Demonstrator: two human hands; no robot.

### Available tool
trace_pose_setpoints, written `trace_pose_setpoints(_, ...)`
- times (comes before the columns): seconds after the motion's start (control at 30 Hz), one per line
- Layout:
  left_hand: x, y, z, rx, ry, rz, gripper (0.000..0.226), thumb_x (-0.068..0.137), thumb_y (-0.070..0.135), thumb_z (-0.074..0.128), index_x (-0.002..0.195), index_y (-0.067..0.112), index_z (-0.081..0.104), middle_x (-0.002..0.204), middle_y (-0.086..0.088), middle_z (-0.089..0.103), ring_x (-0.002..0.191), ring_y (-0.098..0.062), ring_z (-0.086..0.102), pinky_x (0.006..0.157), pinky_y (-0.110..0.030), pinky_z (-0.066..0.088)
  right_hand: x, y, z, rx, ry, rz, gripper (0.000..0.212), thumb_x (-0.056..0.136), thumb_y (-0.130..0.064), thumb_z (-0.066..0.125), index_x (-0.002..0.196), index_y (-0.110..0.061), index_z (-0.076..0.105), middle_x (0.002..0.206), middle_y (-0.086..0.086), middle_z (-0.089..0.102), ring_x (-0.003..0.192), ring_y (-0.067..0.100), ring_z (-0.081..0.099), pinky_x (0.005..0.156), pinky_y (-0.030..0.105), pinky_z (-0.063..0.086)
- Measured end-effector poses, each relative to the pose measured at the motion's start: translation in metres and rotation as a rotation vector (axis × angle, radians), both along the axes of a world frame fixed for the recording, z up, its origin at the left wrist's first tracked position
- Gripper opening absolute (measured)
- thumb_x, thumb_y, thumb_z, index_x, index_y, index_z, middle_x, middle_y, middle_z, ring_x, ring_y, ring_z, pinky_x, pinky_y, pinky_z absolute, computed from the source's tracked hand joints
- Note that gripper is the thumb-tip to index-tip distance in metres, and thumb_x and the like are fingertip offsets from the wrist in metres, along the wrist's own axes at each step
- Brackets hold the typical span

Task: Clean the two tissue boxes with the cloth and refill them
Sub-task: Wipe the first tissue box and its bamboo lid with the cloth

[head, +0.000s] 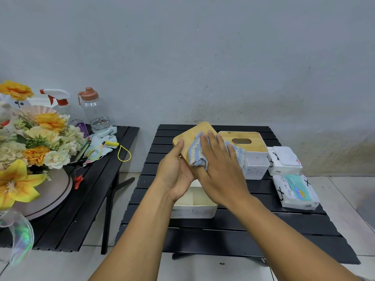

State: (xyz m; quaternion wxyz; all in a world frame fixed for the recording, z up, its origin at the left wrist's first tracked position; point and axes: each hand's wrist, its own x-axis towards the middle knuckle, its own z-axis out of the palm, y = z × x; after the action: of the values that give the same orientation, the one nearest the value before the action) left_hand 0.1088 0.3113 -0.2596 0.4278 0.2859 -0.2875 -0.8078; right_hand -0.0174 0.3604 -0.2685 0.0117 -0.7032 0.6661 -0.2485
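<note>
While wiping the bamboo lid [193,136] at frame centre: left hand [176,173] clamped on the lid's lower-left edge, thumb on top, fingers underneath, lid held tilted above the table [223,236]. Right hand [221,171] spread flat, palm down, pressing the blue-and-cream cloth [195,153] against the lid face; not pinching, just pressing.

Progress, judged from layout:
- Open white box base [194,207] below the hands, lid off, looks empty, divider visible inside. Cleaned or not: can't tell.
- Second tissue box [249,149] right of centre, bamboo lid on, slot empty, no tissue showing. Probably untouched.
- Two tissue packs at right edge: upper one [284,161] and lower one [296,191], both apparently sealed. Refill not started.

Estimate: early, roughly first quarter. Left: finish this lid, wipe base if not done, load pack, close; repeat all of it on second box.

Off-task, left side table [60,230]: spray bottle [60,102], water bottle [95,110], flowers [30,138], spare rag [103,138].
</note>
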Motion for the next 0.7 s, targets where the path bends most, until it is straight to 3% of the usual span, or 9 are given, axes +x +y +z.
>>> trace_pose_setpoints(0.13, -0.002, 0.001, -0.004, -0.022, -0.021, -0.017, 0.051, 0.111, 0.040, 0.035, 0.142, 0.007, 0.059, 0.139, -0.015, 0.066, 0.129, -0.029, 0.064, 0.101, -0.044, 0.053, 0.007, -0.011, 0.013, -0.001, -0.246, -0.105, 0.070, 0.095, -0.044, 0.023, 0.159, -0.025, 0.006, 0.167, -0.009, -0.003, 0.152, 0.009, -0.011, 0.122, 0.033, -0.011)
trace_pose_setpoints(0.23, -0.001, -0.001, -0.003, 0.003, -0.004, 0.006, 0.053, 0.111, 0.042, 0.035, 0.133, 0.006, 0.065, 0.129, -0.014, 0.071, 0.117, -0.027, 0.068, 0.097, -0.040, 0.053, 0.016, 0.001, 0.006, -0.026, -0.224, 0.017, 0.071, 0.091, -0.046, 0.022, 0.159, -0.029, 0.010, 0.167, -0.010, 0.003, 0.152, 0.009, -0.010, 0.124, 0.038, -0.005)
trace_pose_setpoints(0.3, 0.001, -0.002, -0.002, 0.023, -0.018, 0.026, 0.053, 0.111, 0.043, 0.034, 0.127, 0.005, 0.068, 0.123, -0.013, 0.074, 0.109, -0.026, 0.070, 0.095, -0.041, 0.052, 0.012, 0.013, -0.004, 0.014, -0.138, 0.067, 0.063, 0.096, -0.038, 0.034, 0.157, -0.031, 0.019, 0.165, -0.008, 0.017, 0.153, 0.013, 0.006, 0.123, 0.043, 0.013)
trace_pose_setpoints(0.33, 0.001, -0.002, -0.003, 0.018, -0.035, 0.037, 0.053, 0.111, 0.042, 0.034, 0.129, 0.005, 0.067, 0.124, -0.012, 0.074, 0.111, -0.026, 0.071, 0.096, -0.043, 0.053, 0.006, 0.017, -0.003, 0.023, -0.148, 0.028, 0.059, 0.096, -0.032, 0.039, 0.153, -0.036, 0.028, 0.159, -0.005, 0.033, 0.149, 0.019, 0.025, 0.116, 0.045, 0.030)
trace_pose_setpoints(0.4, 0.000, 0.000, -0.004, -0.008, -0.074, 0.055, 0.052, 0.112, 0.041, 0.034, 0.134, 0.005, 0.064, 0.125, -0.014, 0.074, 0.113, -0.028, 0.072, 0.099, -0.048, 0.054, -0.003, 0.016, 0.004, -0.065, -0.314, -0.133, 0.049, 0.089, -0.023, 0.036, 0.133, -0.042, 0.048, 0.112, 0.001, 0.068, 0.108, 0.031, 0.063, 0.083, 0.042, 0.053)
trace_pose_setpoints(0.47, -0.004, 0.005, -0.004, -0.022, -0.078, 0.053, 0.049, 0.112, 0.041, 0.035, 0.135, 0.008, 0.063, 0.127, -0.015, 0.073, 0.117, -0.034, 0.070, 0.106, -0.057, 0.049, -0.012, 0.003, 0.019, -0.222, -0.528, -0.339, 0.038, 0.091, -0.016, 0.036, 0.117, -0.033, 0.058, 0.079, 0.002, 0.066, 0.081, 0.034, 0.065, 0.062, 0.034, 0.047)
trace_pose_setpoints(0.6, -0.009, 0.009, -0.002, -0.021, -0.061, 0.044, 0.044, 0.111, 0.041, 0.036, 0.130, 0.013, 0.064, 0.122, -0.012, 0.075, 0.116, -0.040, 0.070, 0.106, -0.061, 0.046, -0.020, -0.019, 0.045, -0.516, -0.642, -0.410, 0.044, 0.098, -0.012, 0.047, 0.139, -0.027, 0.053, 0.103, 0.000, 0.069, 0.085, 0.023, 0.063, 0.070, 0.035, 0.050)
trace_pose_setpoints(0.63, -0.010, 0.009, -0.002, -0.027, -0.062, 0.037, 0.044, 0.111, 0.041, 0.037, 0.130, 0.013, 0.066, 0.121, -0.012, 0.074, 0.114, -0.038, 0.071, 0.104, -0.058, 0.049, -0.016, -0.021, 0.044, -0.469, -0.595, -0.342, 0.047, 0.097, -0.015, 0.049, 0.142, -0.030, 0.047, 0.113, 0.000, 0.068, 0.091, 0.023, 0.064, 0.075, 0.037, 0.052)
trace_pose_setpoints(0.7, -0.012, 0.011, 0.001, -0.042, -0.071, 0.020, 0.044, 0.111, 0.040, 0.038, 0.127, 0.014, 0.070, 0.122, -0.009, 0.074, 0.108, -0.029, 0.073, 0.098, -0.050, 0.053, -0.003, -0.024, 0.027, -0.254, -0.412, -0.149, 0.056, 0.097, -0.021, 0.047, 0.150, -0.031, 0.036, 0.148, -0.001, 0.049, 0.131, 0.025, 0.049, 0.104, 0.041, 0.042)
